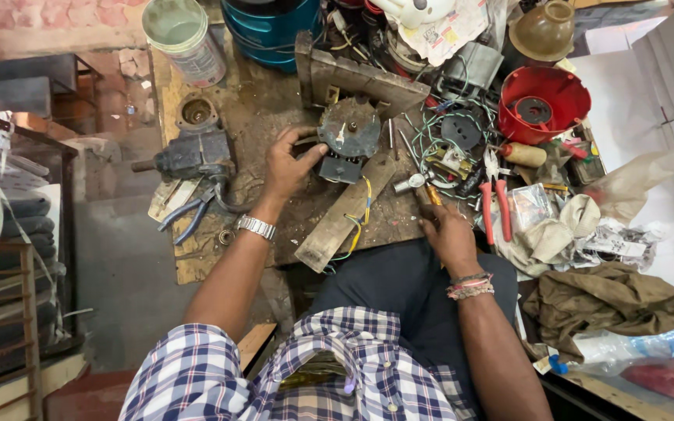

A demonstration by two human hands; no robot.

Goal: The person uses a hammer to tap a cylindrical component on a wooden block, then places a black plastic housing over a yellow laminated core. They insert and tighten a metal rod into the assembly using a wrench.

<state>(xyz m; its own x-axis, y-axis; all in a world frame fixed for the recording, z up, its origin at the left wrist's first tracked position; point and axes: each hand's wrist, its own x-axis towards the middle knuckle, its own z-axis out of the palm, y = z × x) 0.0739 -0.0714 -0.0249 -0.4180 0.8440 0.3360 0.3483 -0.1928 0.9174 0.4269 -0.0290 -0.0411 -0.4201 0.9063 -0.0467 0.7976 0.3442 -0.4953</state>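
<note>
1. Here, in the head view, the left hand curls round the left rim of a round grey motor part, fingers bent and thumb pressed to its edge, probably to steady it on the workbench.
2. The motor part sits at the bench's middle, its lower end on a wooden plank that likely props it; yellow and blue wires trail from it across the plank.
3. The right hand is closed round a yellow-handled hammer, its metal head pointing toward the motor part.
4. Counting: one motor part, one plank, one hammer in hand.
5. One pair of red-handled pliers lies just right of the right hand; one blue-handled pair lies left of the left wrist.
6. One red bowl-shaped housing and one blue drum stand farther back.
</note>
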